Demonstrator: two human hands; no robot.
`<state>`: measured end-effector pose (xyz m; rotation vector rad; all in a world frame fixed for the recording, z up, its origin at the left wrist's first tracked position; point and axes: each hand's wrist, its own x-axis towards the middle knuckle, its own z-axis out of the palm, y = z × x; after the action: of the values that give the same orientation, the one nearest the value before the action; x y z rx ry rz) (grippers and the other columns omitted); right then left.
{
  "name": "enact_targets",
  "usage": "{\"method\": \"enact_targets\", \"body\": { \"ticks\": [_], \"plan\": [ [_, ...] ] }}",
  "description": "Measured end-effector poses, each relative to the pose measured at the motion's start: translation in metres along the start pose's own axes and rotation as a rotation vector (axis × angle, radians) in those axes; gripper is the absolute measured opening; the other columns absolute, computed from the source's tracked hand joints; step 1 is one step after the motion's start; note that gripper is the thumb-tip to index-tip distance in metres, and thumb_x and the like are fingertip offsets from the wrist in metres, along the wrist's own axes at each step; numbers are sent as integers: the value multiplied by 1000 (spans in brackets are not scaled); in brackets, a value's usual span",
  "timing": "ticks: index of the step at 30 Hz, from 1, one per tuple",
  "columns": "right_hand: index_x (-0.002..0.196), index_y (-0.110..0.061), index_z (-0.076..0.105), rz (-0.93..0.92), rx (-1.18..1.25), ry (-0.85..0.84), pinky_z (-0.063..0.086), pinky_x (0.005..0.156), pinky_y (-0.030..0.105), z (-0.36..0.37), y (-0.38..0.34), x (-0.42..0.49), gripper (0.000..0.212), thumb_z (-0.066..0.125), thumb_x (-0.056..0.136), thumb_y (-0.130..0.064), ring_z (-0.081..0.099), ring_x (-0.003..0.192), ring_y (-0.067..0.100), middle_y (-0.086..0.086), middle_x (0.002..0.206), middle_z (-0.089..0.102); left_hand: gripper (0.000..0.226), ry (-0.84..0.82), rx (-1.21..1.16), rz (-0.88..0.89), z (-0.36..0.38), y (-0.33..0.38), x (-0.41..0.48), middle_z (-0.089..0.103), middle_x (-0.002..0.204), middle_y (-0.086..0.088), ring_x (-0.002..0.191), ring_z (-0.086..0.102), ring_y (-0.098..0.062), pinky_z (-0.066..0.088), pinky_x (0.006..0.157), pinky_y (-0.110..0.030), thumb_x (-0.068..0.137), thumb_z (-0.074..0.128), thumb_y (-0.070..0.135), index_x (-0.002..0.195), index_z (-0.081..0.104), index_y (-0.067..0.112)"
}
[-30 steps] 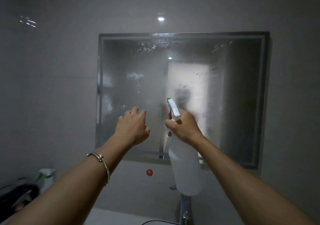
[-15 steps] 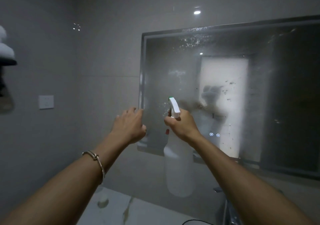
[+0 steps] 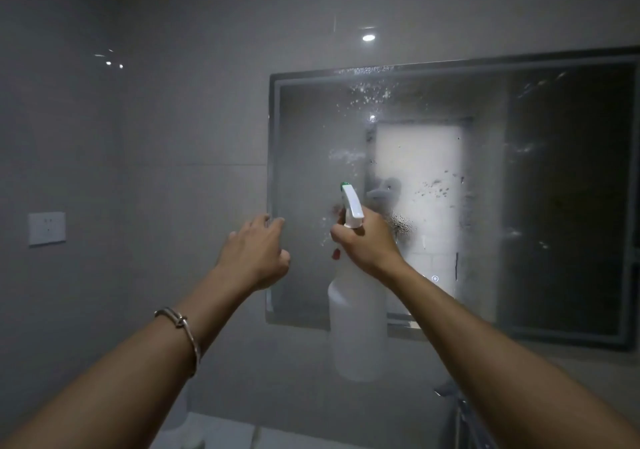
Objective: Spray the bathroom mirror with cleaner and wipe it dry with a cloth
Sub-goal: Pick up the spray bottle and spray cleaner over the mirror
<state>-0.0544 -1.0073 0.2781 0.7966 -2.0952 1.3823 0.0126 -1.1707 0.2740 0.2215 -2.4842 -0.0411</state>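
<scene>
A wide dark-framed mirror [image 3: 485, 178] hangs on the grey wall, misted and speckled with spray droplets across its left and middle. My right hand [image 3: 367, 240] grips the neck of a white spray bottle [image 3: 358, 331], its green-tipped nozzle pointing at the glass. My left hand [image 3: 254, 253] is raised beside it at the mirror's left edge, fingers loosely bent and holding nothing. No cloth is in view.
A white wall switch [image 3: 47, 228] sits on the left wall. A pale countertop [image 3: 221, 431] shows at the bottom, with a metal tap [image 3: 460, 414] at the lower right under my right arm.
The view has swung left, so the mirror now lies further right in the frame. Both hands stay raised before the glass, the right still holding the bottle.
</scene>
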Motion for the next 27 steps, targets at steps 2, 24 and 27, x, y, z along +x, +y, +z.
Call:
{"method": "enact_targets", "body": {
  "ticks": [2, 24, 27],
  "plan": [
    [81, -5, 61, 6, 24, 18, 51, 54, 28, 1, -6, 12, 29, 53, 64, -27, 68, 52, 13, 5, 64, 68, 60, 35, -16, 26, -6, 2, 13, 28, 150, -11, 133, 34, -29, 35, 105, -42, 89, 47, 30, 145, 29, 17],
    [77, -10, 59, 66, -231, 398, 54, 60, 35, -197, 93, 60, 13, 60, 70, -21, 68, 52, 13, -5, 53, 60, 52, 132, -192, 373, 43, 192, 111, 38, 142, -9, 125, 42, -30, 39, 97, -39, 89, 49, 27, 139, 39, 17],
    [85, -5, 61, 125, -291, 421, 57, 65, 38, -226, 112, 48, 15, 61, 76, -17, 66, 50, 11, -4, 61, 61, 53, 112, -243, 440, 59, 242, 117, 35, 144, -6, 127, 40, -29, 37, 96, -39, 89, 49, 27, 140, 37, 19]
  ]
}}
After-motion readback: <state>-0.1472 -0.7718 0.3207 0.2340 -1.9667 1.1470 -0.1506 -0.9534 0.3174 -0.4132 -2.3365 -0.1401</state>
